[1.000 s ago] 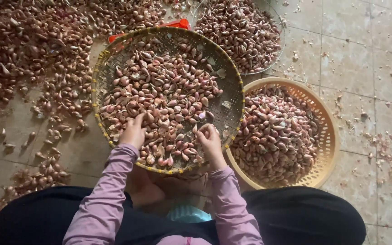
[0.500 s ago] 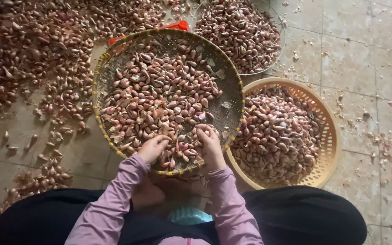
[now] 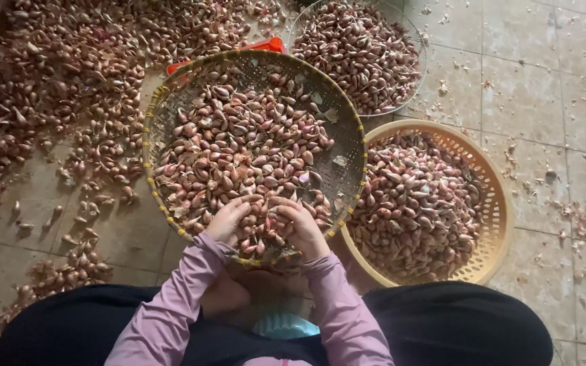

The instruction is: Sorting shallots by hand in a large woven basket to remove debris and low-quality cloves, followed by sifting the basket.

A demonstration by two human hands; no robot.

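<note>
I see both hands down in the near edge of the sieve (image 3: 171,102), a round woven tray with a yellow-stitched rim, heaped with pinkish cloves (image 3: 239,149). My left hand (image 3: 227,221) curls its fingers loosely into the cloves; whether it grips any I cannot tell. My right hand (image 3: 302,227) lies just beside it, fingers bent over the heap (again, too buried for me to tell if it holds anything). The two hands nearly touch at the fingertips. Lilac sleeves (image 3: 171,312) run back to my dark lap.

To the right of the sieve, its rim tucked under the sieve's edge, sits a tan basket (image 3: 496,203) filled with more cloves. Beyond it stands a wire basket (image 3: 412,34), also full. A loose pile (image 3: 49,81) spreads over the tiled floor (image 3: 544,88) on the left, and a red strip (image 3: 266,45) shows behind the sieve.
</note>
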